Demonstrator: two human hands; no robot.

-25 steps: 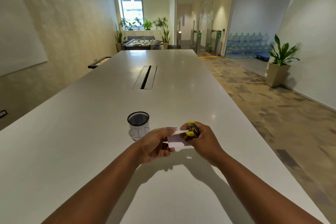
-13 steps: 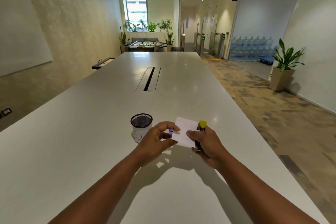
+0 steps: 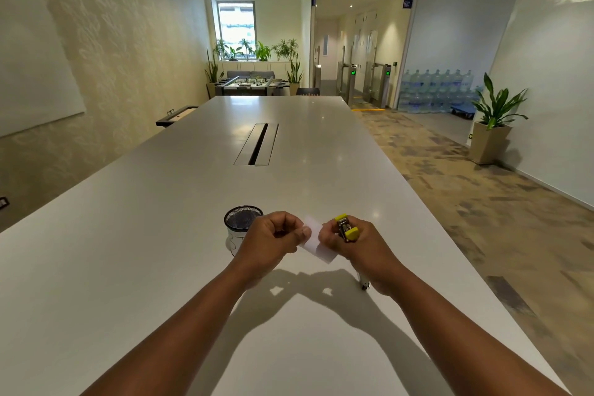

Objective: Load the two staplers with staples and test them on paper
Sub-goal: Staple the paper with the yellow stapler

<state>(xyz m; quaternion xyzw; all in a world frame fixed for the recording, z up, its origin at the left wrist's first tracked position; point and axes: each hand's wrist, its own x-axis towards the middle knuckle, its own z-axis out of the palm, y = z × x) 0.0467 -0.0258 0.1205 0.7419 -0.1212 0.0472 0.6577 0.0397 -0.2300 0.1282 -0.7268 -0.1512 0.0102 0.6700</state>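
A small yellow and metal stapler [image 3: 346, 228] sits in my right hand [image 3: 360, 249], held above the white table [image 3: 160, 251]. A small white piece of paper [image 3: 316, 243] spans between both hands. My left hand [image 3: 273, 239] pinches its left end between thumb and fingers, and the fingers of my right hand touch its right end. Under my right wrist a small metal and white object [image 3: 364, 283] lies on the table, mostly hidden; I cannot tell what it is.
A black mesh cup [image 3: 242, 223] stands on the table just left of my left hand. A cable slot [image 3: 257, 145] runs along the table's middle. The table's right edge drops to a carpeted floor with a potted plant [image 3: 496, 119] beyond.
The paper has turned from standing upright to lying slanted between my hands. The stapler has tilted in my right hand, its yellow ends now facing up.
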